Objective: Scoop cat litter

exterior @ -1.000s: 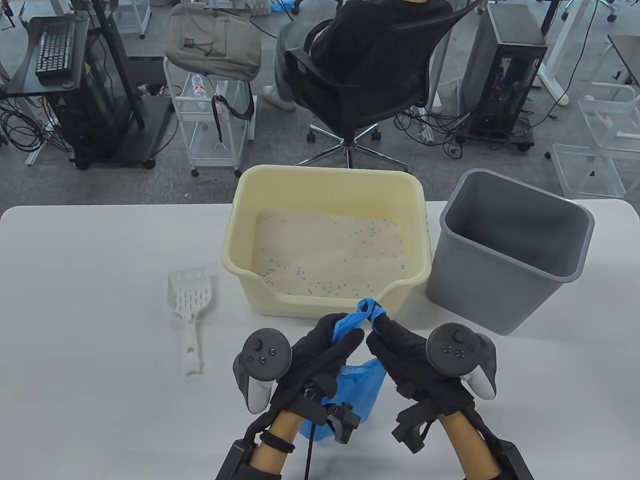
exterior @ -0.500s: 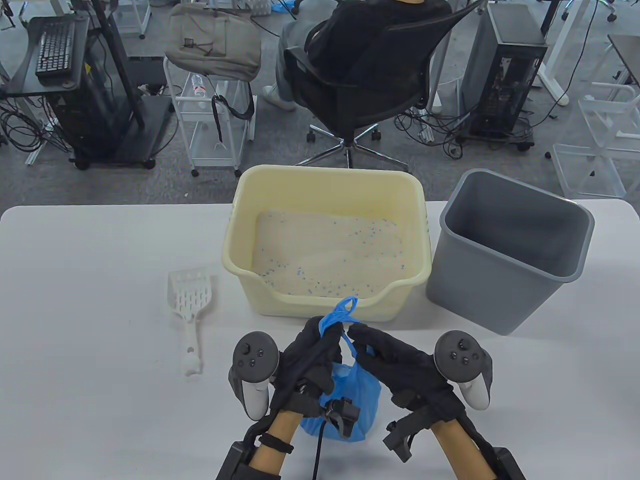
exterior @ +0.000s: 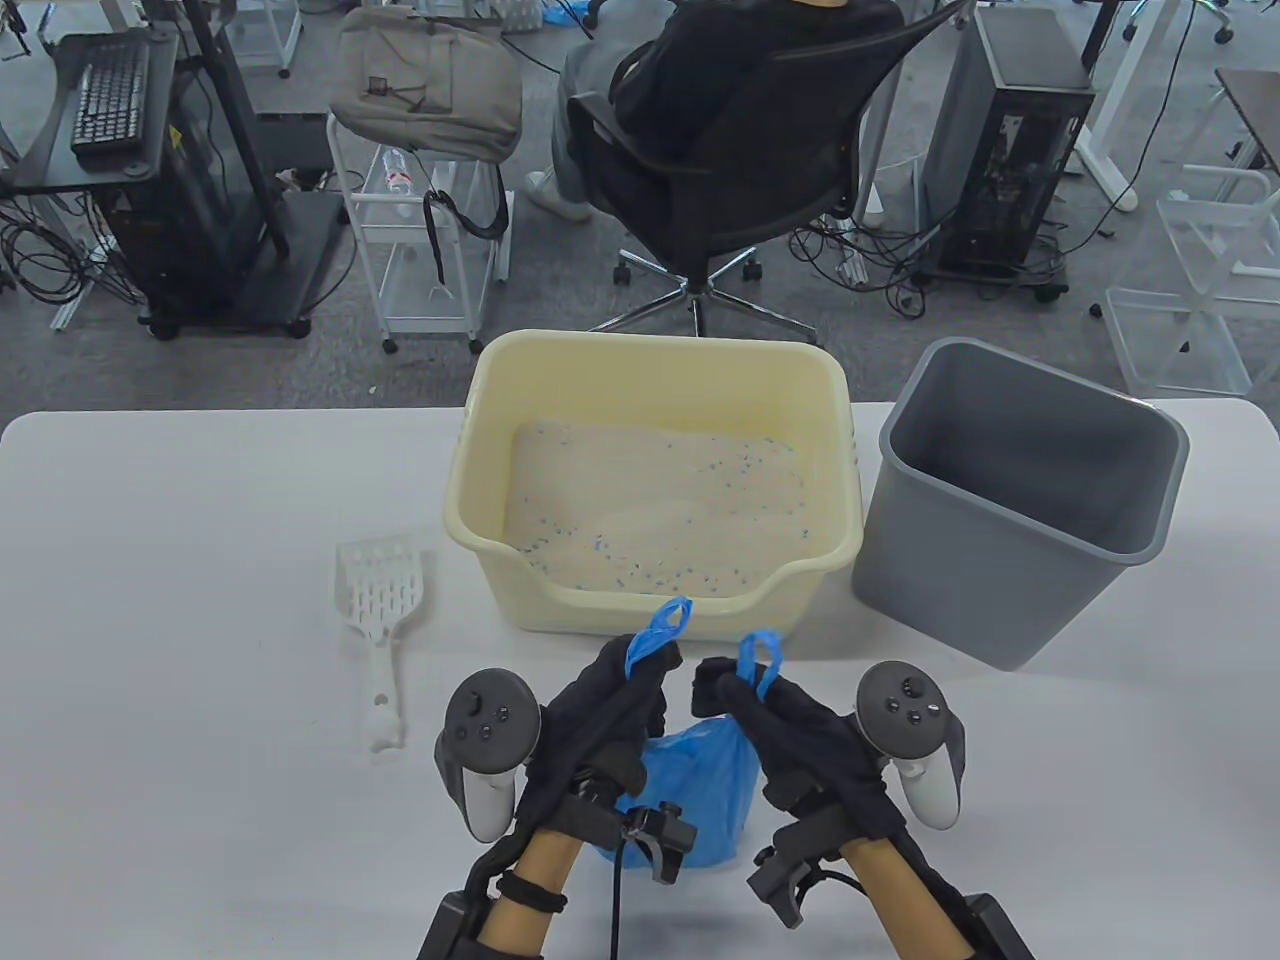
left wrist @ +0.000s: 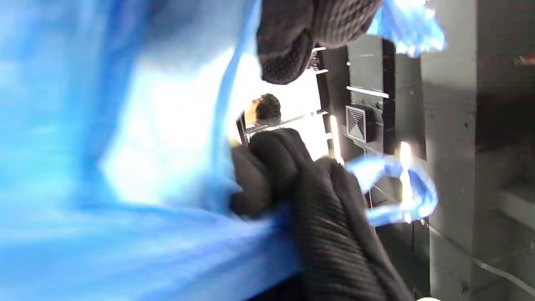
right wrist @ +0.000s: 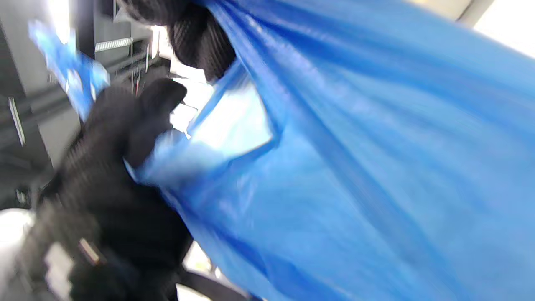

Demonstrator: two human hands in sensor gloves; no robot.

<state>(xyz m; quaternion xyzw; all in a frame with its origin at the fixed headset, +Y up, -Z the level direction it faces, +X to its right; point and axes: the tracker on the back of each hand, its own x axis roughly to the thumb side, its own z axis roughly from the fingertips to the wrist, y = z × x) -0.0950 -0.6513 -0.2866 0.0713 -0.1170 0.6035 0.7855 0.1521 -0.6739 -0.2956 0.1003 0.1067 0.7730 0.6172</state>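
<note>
i see my left hand (exterior: 610, 700) and right hand (exterior: 775, 725) each pinching one handle of the blue bag (exterior: 695, 790), which hangs between them just in front of the litter box (exterior: 655, 480); the white scoop (exterior: 380, 610) lies on the table (exterior: 180, 600) left of it.

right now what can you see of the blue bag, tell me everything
The blue bag is thin, crinkly, glossy plastic, like a small carrier bag with two loop handles. The left hand grips one handle and the right hand grips the other, each loop poking up above the fingers, apart from one another. The body sags between the wrists near the table's front edge, in front of the yellow litter tray. Whether it holds anything, or rests on the table, cannot be told.
</note>
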